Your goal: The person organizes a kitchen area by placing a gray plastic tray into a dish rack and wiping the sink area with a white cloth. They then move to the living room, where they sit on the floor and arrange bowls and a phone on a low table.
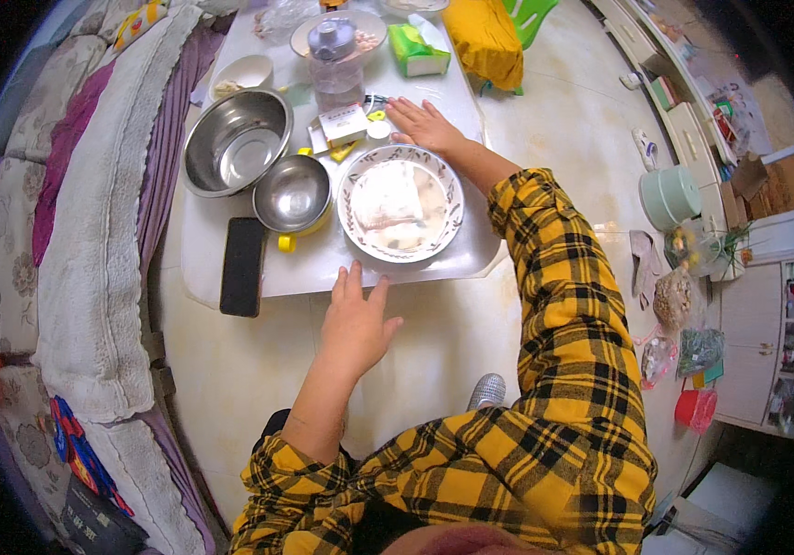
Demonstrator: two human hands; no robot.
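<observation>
My left hand [358, 329] is at the table's front edge with its fingers spread and nothing in it. Just beyond its fingertips stands a white bowl with a leaf-patterned rim [451, 225], holding a pale flat piece [390, 198] in cloudy liquid. My right hand [424, 126] lies behind that bowl, fingers stretched out beside a small white round lid [379, 130] and a dark thin item; no held object shows. To the left of the patterned bowl are a steel bowl with yellow handles [293, 194], a larger steel basin [237, 142] and a black phone [242, 267] at the edge.
Small white boxes [343, 125], a clear plastic bottle [336, 69], a white bowl [247, 75], a plate of pinkish pieces [369, 38] and a green tissue pack [417, 52] stand farther back. A covered sofa [98, 243] runs along the left, and a green stool [669, 198] is at the right.
</observation>
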